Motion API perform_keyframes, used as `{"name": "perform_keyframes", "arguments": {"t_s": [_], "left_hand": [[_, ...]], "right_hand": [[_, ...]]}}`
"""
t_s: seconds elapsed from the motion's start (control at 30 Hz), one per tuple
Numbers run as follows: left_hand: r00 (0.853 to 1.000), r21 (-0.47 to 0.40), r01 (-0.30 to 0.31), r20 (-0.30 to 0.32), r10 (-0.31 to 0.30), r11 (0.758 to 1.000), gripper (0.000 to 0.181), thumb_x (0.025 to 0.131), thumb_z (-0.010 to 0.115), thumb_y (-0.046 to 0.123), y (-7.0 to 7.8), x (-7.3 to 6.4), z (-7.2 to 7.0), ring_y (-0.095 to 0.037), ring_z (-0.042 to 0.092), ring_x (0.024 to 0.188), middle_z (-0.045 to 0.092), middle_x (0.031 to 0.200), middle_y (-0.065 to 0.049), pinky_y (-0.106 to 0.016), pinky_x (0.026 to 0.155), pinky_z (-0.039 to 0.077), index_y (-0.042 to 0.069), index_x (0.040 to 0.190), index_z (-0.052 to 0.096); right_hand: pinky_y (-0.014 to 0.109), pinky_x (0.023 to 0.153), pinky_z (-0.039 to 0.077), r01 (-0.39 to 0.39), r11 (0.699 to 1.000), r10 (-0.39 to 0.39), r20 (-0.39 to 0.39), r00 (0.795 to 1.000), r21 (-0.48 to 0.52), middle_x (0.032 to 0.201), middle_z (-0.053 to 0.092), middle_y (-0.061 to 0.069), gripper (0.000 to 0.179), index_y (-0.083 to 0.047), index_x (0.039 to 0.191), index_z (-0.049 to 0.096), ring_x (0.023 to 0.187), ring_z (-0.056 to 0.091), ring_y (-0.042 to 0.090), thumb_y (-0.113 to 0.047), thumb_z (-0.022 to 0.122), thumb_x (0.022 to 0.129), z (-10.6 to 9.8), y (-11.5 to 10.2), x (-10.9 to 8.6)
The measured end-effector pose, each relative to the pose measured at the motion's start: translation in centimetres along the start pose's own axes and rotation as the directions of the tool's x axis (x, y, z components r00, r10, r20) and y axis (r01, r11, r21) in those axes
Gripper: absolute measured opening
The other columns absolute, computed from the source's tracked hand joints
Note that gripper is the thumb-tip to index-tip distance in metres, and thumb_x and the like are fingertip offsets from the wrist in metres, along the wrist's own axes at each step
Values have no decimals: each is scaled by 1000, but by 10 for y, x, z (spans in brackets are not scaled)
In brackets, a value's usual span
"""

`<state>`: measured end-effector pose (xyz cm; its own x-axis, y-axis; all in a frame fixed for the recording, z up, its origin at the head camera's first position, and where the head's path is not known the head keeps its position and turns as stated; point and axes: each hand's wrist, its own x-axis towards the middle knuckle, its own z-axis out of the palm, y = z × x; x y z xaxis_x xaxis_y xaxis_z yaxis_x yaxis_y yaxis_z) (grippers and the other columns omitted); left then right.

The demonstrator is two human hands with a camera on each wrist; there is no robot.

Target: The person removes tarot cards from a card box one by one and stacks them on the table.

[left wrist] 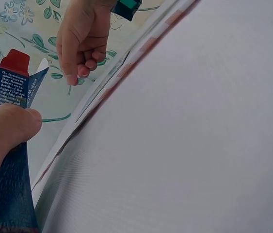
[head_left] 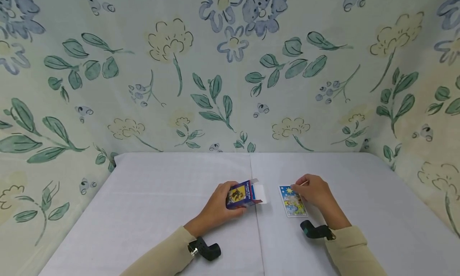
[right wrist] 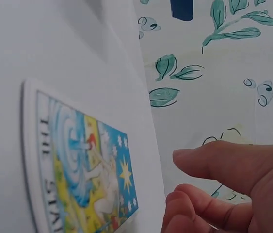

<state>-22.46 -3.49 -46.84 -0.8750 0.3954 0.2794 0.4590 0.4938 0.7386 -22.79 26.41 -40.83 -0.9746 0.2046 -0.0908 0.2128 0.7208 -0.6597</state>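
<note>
My left hand (head_left: 217,207) grips a dark blue tarot card box (head_left: 238,196) with a yellow picture panel, slightly above the white table. Its end flaps stand unfolded toward the right; the left wrist view shows the thumb across the printed side of the box (left wrist: 12,87). To the right, a tarot card (head_left: 294,204) lies face up, titled "THE STAR", with a pale edge that looks thick; whether more cards lie beneath, I cannot tell. My right hand (head_left: 316,191) hovers by its upper right corner, fingers loosely bent. Thumb and fingers (right wrist: 199,160) are apart, with nothing between them.
A white cloth covers the table (head_left: 143,212), with a crease line running front to back near the middle. Behind and at both sides hangs a floral curtain (head_left: 230,88). Black wrist cameras (head_left: 205,249) sit on both beige sleeves.
</note>
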Motion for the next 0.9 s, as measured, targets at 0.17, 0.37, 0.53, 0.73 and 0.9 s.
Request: {"name": "perform_keyframes", "arguments": {"t_s": [0.17,0.37,0.53,0.73,0.9], "left_hand": [[1000,-6,4,5,-4,1000,74,77,78,44,0,0,-1,-12,47,101,51,118,3,-31,86,44,18,136,43],[1000,-14,-3,2,3,1000,74,77,78,44,2,1,-2,-12,47,102,51,119,3,-32,87,44,17,136,43],[1000,-6,-1,2,1,1000,74,77,78,45,2,1,-2,-12,47,102,51,119,3,-32,87,45,17,136,43],[1000,-6,1,-2,-1,1000,75,77,77,46,1,0,-2,-12,47,102,51,119,3,-32,87,45,17,137,43],[1000,-6,7,-1,-7,1000,75,77,78,45,1,0,-2,-11,48,102,51,118,3,-32,87,45,18,137,43]], "right_hand": [[27,58,48,31,999,-32,7,999,29,85,59,14,32,2,101,58,69,56,24,-24,71,86,-2,-10,-5],[38,62,53,83,995,-83,-4,997,49,85,60,13,33,-2,101,58,70,59,29,-28,72,86,-1,-17,-6],[39,62,53,105,993,-105,-1,994,62,85,60,14,33,-3,99,59,69,58,29,-29,73,85,-1,-24,-10],[30,63,51,149,985,-151,12,988,83,87,61,10,30,-3,103,61,67,56,23,-26,71,87,0,-37,-18],[31,63,51,185,978,-188,25,982,97,83,61,8,28,-4,101,62,67,57,23,-26,71,87,7,-45,-20]]}}
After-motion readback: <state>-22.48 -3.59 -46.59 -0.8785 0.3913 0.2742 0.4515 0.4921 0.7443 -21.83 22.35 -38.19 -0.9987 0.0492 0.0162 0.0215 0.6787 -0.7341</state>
